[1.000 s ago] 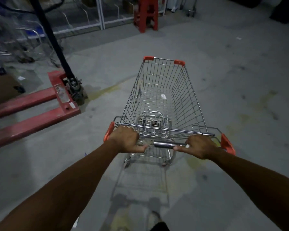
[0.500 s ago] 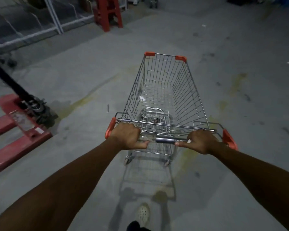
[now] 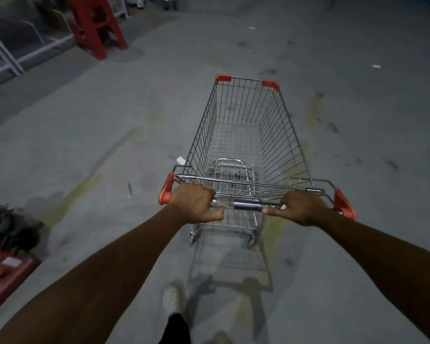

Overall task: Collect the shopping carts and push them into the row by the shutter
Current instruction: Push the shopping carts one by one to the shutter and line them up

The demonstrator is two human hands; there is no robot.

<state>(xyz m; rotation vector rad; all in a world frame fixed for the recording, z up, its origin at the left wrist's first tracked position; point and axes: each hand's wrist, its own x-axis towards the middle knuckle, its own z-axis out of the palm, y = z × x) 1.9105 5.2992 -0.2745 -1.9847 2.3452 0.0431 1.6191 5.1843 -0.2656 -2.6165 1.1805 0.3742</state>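
Both bare arms reach forward to a wire cart (image 3: 243,135) standing on the grey concrete floor (image 3: 109,125) just ahead of the person. The left hand (image 3: 195,203) grips the handle (image 3: 248,204) near its left end, fingers wrapped over the bar and thumb lying along it. The right hand (image 3: 302,208) grips the same bar near its right end, fingers curled over, thumb pointing inward. The basket is empty, with orange caps on its far corners and at both ends of the handle. A red stool (image 3: 97,23) stands far left beside white shelving (image 3: 8,60). A red pallet jack (image 3: 3,274) sits at the left edge. A pale shoe (image 3: 171,297) shows below, blurred.
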